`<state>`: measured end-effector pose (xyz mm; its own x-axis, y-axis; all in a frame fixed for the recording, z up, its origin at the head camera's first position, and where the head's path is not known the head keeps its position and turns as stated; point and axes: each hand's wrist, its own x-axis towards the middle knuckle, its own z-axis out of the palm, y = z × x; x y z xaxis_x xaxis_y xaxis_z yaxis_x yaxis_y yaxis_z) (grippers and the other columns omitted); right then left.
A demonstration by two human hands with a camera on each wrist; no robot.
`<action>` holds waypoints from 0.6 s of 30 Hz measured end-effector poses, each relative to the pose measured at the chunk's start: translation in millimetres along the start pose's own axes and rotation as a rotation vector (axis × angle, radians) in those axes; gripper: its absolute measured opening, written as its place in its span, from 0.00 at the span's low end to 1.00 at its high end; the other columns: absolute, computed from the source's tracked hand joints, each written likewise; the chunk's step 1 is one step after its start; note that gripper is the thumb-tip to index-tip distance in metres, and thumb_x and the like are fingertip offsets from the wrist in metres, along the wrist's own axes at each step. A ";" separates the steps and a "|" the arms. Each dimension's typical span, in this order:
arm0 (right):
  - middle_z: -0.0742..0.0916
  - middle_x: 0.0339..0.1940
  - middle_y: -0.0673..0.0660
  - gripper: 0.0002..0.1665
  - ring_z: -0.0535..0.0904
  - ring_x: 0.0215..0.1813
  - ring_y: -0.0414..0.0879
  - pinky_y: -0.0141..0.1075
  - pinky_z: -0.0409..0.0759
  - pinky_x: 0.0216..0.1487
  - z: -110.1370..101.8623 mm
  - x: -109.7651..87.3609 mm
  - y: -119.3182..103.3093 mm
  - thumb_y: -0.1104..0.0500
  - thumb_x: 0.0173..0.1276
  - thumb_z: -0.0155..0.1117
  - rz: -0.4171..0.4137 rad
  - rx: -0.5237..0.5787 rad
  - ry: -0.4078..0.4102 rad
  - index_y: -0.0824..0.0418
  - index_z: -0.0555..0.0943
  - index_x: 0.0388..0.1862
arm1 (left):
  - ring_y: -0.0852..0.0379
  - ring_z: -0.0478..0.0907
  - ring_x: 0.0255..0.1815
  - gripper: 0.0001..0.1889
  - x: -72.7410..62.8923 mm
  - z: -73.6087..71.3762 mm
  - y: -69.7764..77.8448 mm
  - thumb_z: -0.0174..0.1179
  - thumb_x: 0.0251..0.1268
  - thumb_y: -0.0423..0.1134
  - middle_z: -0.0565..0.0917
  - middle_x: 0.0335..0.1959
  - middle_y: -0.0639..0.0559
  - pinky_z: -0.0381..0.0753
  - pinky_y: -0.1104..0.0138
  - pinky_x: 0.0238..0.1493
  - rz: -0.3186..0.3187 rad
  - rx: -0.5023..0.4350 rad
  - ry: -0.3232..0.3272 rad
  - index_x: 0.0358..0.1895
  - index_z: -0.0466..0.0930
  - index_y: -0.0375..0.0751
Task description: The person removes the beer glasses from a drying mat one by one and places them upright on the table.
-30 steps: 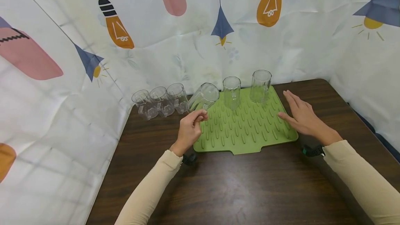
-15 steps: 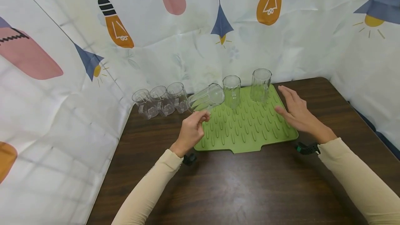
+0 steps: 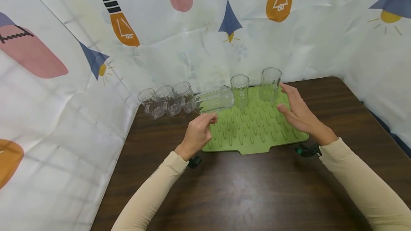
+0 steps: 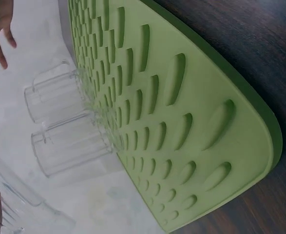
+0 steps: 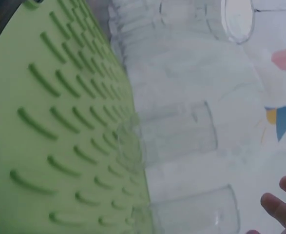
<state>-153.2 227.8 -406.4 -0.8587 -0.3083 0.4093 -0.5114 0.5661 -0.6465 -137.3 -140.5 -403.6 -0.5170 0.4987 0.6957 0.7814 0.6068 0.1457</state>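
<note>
The left hand (image 3: 197, 133) grips a tilted mug (image 3: 213, 99) over the mat (image 3: 253, 131) at back left corner, apart from the released right hand (image 3: 300, 113). Head view shows 3 mugs (image 3: 167, 99) on the desk (image 3: 244, 188), outside the left wrist view.

In the head view, the left hand (image 3: 197, 134) hides much of the handle of the tilted mug (image 3: 214, 99); the left sleeve (image 3: 151, 190) runs off at 7 o'clock, the right sleeve (image 3: 363, 183) at 4. The right wrist view crops the right hand (image 5: 278, 208) at 4 o'clock and a standing mug (image 5: 196, 212) at 5, while the mug row (image 5: 135, 27) toward 12 blurs together.
</note>
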 end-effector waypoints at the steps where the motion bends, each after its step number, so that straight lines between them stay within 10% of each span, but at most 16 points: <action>1: 0.58 0.81 0.72 0.41 0.57 0.78 0.71 0.74 0.59 0.68 1.3 0.9 -1.6 0.44 0.85 0.46 -0.008 0.007 0.005 0.58 0.46 0.86 | 0.52 0.88 0.37 0.23 0.0 0.0 0.4 0.48 0.54 0.11 0.87 0.36 0.45 0.90 0.64 0.40 0.002 0.009 -0.008 0.47 0.83 0.35; 18: 0.62 0.79 0.72 0.46 0.62 0.76 0.68 0.64 0.69 0.70 34.6 21.3 -16.9 0.34 0.82 0.43 -0.158 0.156 0.076 0.62 0.53 0.84 | 0.55 0.87 0.35 0.24 -1.8 5.2 7.5 0.50 0.54 0.13 0.87 0.36 0.48 0.88 0.67 0.35 0.040 0.125 -0.081 0.47 0.85 0.38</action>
<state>-163.9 185.1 -409.0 -0.7660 -0.3218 0.5565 -0.6428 0.3886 -0.6601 -132.3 -133.6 -407.4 -0.5167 0.5692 0.6396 0.7550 0.6551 0.0269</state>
